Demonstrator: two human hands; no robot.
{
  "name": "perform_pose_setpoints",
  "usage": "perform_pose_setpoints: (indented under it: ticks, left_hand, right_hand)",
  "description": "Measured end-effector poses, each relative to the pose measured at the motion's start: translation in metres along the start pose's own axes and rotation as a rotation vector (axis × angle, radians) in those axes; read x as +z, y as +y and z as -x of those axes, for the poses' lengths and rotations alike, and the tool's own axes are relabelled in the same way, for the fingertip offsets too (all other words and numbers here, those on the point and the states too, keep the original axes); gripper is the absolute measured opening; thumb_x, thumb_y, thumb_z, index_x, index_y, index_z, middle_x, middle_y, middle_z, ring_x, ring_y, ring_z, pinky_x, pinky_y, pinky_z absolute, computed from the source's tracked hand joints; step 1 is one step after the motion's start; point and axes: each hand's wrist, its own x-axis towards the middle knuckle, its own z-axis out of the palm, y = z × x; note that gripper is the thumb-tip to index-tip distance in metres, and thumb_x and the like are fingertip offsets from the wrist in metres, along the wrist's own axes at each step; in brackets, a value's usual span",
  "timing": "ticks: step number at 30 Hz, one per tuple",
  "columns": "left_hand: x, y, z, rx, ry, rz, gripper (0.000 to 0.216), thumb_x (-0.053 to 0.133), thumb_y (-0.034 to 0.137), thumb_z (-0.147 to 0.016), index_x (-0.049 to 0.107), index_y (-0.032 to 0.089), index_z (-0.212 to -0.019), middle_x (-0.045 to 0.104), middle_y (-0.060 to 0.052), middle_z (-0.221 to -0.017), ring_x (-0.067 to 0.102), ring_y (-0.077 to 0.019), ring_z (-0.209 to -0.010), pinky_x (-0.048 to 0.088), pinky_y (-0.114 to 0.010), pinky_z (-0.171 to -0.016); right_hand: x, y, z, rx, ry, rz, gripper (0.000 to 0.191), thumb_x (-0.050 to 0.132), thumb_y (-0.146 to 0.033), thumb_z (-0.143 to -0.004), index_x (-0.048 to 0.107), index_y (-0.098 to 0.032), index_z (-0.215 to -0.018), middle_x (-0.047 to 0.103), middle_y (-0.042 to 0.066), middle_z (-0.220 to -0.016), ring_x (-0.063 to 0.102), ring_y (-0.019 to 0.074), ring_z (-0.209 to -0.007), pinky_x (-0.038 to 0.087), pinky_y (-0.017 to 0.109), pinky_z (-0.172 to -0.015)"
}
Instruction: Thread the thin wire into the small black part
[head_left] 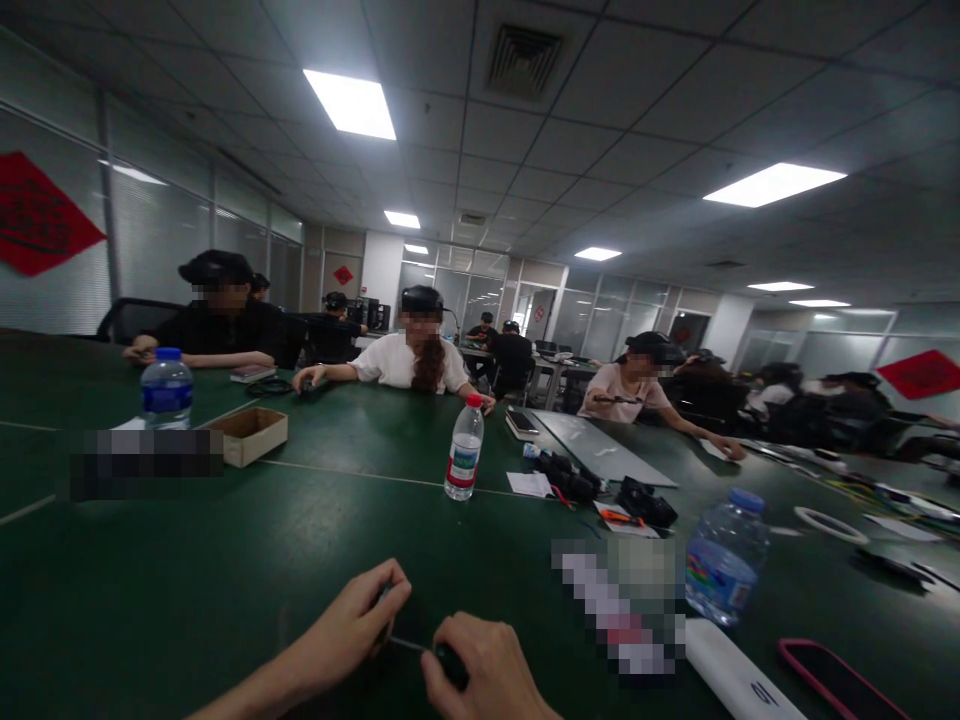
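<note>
Pinching a black-handled, thin-shafted tool, likely light, stiff, best held by its handle, the right hand faces a left hand clasping a dark object.

"How's your left hand?"

"Curled inward, I'd say, thumb close by the bent index finger; my bare forearm slants up to it."

"And the right hand?"

"Lower, just beside, not touching; I hold its fingers bent too, its back turned up."
</note>
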Motion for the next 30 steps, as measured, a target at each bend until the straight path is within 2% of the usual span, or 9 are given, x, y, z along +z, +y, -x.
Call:
perform_pose_setpoints:
  ticks: [5, 12, 17, 23, 30]
  left_hand:
    - [0.000, -0.002, -0.001, -0.035, 0.039, 0.115, 0.042, 0.041, 0.060, -0.088, 0.046, 0.019, -0.084, 0.039, 0.007, -0.060, 0.037, -0.0088, -0.051, 0.032, -0.020, -0.049]
    - [-0.001, -0.002, -0.003, -0.094, 0.122, 0.253, 0.045, 0.044, 0.061, -0.085, 0.051, 0.017, -0.090, 0.039, 0.006, -0.062, 0.034, -0.0089, -0.054, 0.025, -0.019, -0.049]
    - [-0.002, -0.004, -0.005, -0.064, 0.071, 0.272, 0.043, 0.047, 0.060, -0.084, 0.050, 0.017, -0.087, 0.036, 0.008, -0.057, 0.030, -0.0084, -0.051, 0.021, -0.020, -0.047]
    - [-0.003, -0.006, -0.005, -0.056, 0.040, 0.262, 0.043, 0.048, 0.060, -0.084, 0.050, 0.017, -0.083, 0.039, 0.006, -0.062, 0.034, -0.0087, -0.056, 0.024, -0.019, -0.050]
    - [-0.002, -0.004, -0.005, -0.049, 0.079, 0.252, 0.046, 0.043, 0.060, -0.087, 0.052, 0.016, -0.080, 0.039, 0.005, -0.062, 0.034, -0.0089, -0.055, 0.023, -0.019, -0.049]
  right_hand:
    - [-0.006, -0.002, -0.001, -0.039, 0.011, -0.057, 0.011, 0.052, -0.023, -0.083, 0.062, -0.020, -0.087, 0.062, 0.002, -0.077, 0.058, 0.0131, -0.064, 0.037, 0.022, -0.056]
    - [-0.008, -0.001, -0.004, -0.032, -0.038, -0.124, 0.020, 0.060, -0.028, -0.085, 0.063, -0.024, -0.104, 0.058, 0.004, -0.092, 0.059, 0.0140, -0.072, 0.045, 0.024, -0.062]
    - [-0.010, -0.004, -0.004, -0.034, -0.049, -0.112, 0.021, 0.063, -0.025, -0.083, 0.063, -0.023, -0.104, 0.056, 0.005, -0.097, 0.059, 0.0137, -0.071, 0.047, 0.025, -0.062]
    - [-0.011, -0.005, -0.006, -0.031, -0.038, -0.092, 0.018, 0.061, -0.023, -0.084, 0.062, -0.024, -0.102, 0.061, 0.003, -0.092, 0.060, 0.0166, -0.080, 0.046, 0.026, -0.067]
    - [-0.013, -0.007, -0.004, -0.060, -0.066, -0.084, 0.023, 0.057, -0.024, -0.086, 0.060, -0.024, -0.109, 0.061, 0.004, -0.094, 0.058, 0.0183, -0.084, 0.046, 0.029, -0.072]
